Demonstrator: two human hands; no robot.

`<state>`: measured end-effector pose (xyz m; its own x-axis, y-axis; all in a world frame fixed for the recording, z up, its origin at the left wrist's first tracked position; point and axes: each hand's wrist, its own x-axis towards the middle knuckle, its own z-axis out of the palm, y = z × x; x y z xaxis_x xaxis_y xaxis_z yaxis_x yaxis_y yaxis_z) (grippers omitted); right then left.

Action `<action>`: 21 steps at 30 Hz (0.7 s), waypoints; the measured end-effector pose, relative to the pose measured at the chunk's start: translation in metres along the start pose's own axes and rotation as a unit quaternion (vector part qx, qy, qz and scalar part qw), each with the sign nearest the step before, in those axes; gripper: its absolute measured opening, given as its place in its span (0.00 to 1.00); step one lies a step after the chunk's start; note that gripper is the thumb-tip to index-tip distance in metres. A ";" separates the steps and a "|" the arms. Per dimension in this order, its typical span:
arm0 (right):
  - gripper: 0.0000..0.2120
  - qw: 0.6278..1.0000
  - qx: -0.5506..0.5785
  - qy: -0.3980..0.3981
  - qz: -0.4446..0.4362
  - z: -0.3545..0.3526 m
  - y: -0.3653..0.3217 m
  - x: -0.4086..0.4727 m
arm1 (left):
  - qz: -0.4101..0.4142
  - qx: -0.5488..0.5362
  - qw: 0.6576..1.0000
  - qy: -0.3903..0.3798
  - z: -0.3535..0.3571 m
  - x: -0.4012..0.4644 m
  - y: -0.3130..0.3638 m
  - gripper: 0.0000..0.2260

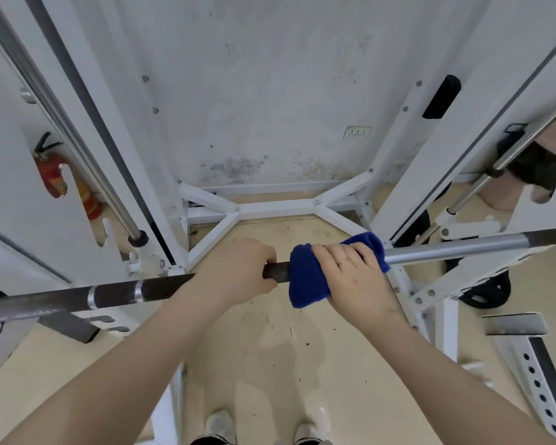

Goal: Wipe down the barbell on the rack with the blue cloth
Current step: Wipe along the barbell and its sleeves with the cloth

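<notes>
Two bare hands on one barbell (116, 297), side by side near the middle of the scene. Left hand (238, 271) curled round the dark part of the bar, gripping it directly, fingers wrapped over the top. Right hand (353, 277) just to the right of it, holding the blue cloth (305, 281) folded round the bar, fingers pressed over the cloth and closed on it. Cloth wrapped where the dark section meets the shiny silver section, one edge hanging below the bar, another edge sticking out to the right of the fingers. Barbell lying across the white rack (437, 297), running from the near left to the far right, slightly tilted in the view. Red fire extinguisher (49, 175) at the far left, partly hidden behind a white rack plate. Beige floor (280, 358) below, with small dark specks. Stained white wall (254, 91) on the far side, with a socket (357, 132) on it.
</notes>
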<state>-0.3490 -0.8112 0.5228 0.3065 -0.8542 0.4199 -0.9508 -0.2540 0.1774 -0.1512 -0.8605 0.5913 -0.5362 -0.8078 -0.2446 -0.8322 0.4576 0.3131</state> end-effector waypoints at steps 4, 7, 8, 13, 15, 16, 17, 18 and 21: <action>0.19 0.938 0.133 -0.319 -0.011 -0.030 0.021 0.050 | -0.008 0.030 0.999 0.042 0.007 0.000 0.023 0.12; 0.17 0.819 0.285 -0.498 0.014 -0.034 0.036 0.075 | -0.019 0.037 0.997 0.063 0.015 0.002 0.041 0.10; 0.15 0.787 0.326 -0.523 0.028 -0.033 0.038 0.078 | -0.024 0.056 0.996 0.066 0.018 0.002 0.045 0.11; 0.09 0.859 0.265 -0.438 0.019 -0.037 0.033 0.065 | -0.065 0.114 0.986 0.102 0.027 0.002 0.059 0.17; 0.15 0.957 0.133 -0.258 -0.011 -0.028 0.027 0.039 | -0.076 0.107 0.983 0.126 0.032 0.002 0.064 0.24; 0.19 0.984 0.066 -0.167 -0.021 -0.020 0.025 0.022 | -0.080 0.097 0.982 0.138 0.036 0.002 0.066 0.26; 0.24 0.995 0.031 -0.096 -0.014 -0.013 0.026 0.005 | -0.082 0.085 0.982 0.148 0.039 0.003 0.069 0.27; 0.28 0.999 0.022 -0.039 -0.003 -0.006 0.031 -0.009 | -0.084 0.076 0.981 0.155 0.041 0.003 0.073 0.26; 0.32 0.998 0.041 0.041 0.026 0.006 0.065 -0.034 | -0.078 0.070 0.979 0.175 0.047 0.007 0.084 0.22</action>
<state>-0.4218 -0.8010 0.5149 0.2562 -0.8283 0.4983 -0.9649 -0.2496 0.0813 -0.2310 -0.8105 0.5729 -0.3404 -0.9385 0.0575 -0.9243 0.3452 0.1625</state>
